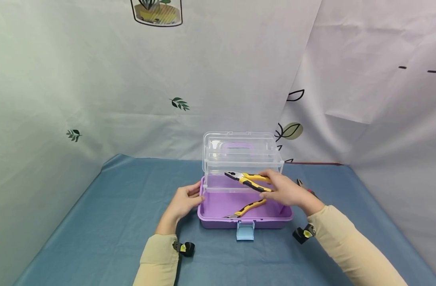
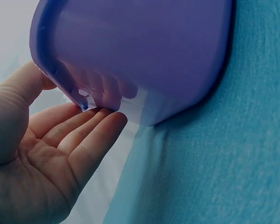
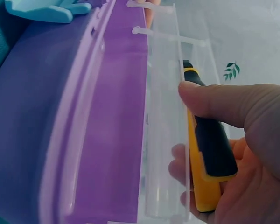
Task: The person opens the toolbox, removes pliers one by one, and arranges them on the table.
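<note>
A purple toolbox (image 1: pixel 218 224) stands on the table with its clear lid and trays (image 1: pixel 239 163) raised at the back. My left hand (image 1: pixel 182 202) holds its left rim; in the left wrist view the thumb is over the rim (image 2: pixel 41 58) and the fingers lie against the outer wall. Over the box, my right hand (image 1: pixel 287 190) grips pliers (image 1: pixel 247 181) by their yellow and black handles, jaws pointing left. The right wrist view shows those handles (image 3: pixel 214 144) beside the clear tray. Inside the box lies a second pair of yellow and black pliers (image 1: pixel 251 206).
A blue latch (image 1: pixel 245 231) hangs down at the box's front. Partly hidden behind my right wrist, a tool with metal jaws (image 1: pixel 301 183) and a bit of red lies on the blue tablecloth (image 1: pixel 132 206). Pale printed curtains (image 1: pixel 139 95) hang behind and at both sides.
</note>
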The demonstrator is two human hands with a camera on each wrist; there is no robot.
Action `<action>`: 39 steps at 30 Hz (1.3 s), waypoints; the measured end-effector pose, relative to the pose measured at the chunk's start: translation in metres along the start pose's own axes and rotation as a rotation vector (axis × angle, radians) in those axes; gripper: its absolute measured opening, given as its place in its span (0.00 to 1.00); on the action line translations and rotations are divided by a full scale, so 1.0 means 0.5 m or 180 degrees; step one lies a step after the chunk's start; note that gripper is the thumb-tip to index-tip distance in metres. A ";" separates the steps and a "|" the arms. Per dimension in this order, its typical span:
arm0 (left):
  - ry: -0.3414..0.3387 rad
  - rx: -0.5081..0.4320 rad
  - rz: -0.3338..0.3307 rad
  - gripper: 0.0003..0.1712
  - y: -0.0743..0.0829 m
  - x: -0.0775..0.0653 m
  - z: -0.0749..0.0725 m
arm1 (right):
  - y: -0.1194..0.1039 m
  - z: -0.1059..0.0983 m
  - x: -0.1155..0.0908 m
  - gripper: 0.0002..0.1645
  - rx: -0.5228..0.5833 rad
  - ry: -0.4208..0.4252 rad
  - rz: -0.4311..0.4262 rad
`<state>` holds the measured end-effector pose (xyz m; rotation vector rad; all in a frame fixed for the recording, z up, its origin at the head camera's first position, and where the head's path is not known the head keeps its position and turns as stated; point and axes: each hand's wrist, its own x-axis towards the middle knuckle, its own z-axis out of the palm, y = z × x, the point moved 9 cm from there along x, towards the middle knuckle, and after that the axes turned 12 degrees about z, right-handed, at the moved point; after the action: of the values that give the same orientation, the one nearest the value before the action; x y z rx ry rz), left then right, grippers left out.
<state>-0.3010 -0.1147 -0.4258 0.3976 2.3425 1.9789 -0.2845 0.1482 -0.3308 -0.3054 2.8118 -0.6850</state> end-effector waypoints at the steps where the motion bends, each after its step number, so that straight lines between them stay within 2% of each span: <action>1: -0.0002 -0.0003 0.0001 0.35 0.000 0.000 0.000 | 0.000 0.001 -0.001 0.39 0.0002 0.0019 -0.0031; 6: 0.0001 -0.0020 -0.0009 0.35 0.001 -0.001 -0.002 | 0.002 0.007 -0.008 0.42 0.0028 0.0127 -0.0129; 17: 0.0017 0.0025 -0.0001 0.34 0.002 -0.001 -0.004 | -0.010 0.011 -0.023 0.39 0.0033 0.0444 -0.0407; 29: 0.0031 -0.0004 -0.0011 0.35 0.003 0.000 -0.001 | 0.000 0.015 -0.026 0.38 0.0193 0.0613 -0.0465; 39: 0.0031 0.0000 0.0002 0.35 0.002 0.000 0.001 | 0.005 0.016 -0.033 0.39 0.0184 0.0754 -0.0522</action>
<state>-0.3008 -0.1142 -0.4249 0.3895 2.3485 1.9857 -0.2670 0.1511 -0.3361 -0.4777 3.0065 -0.8905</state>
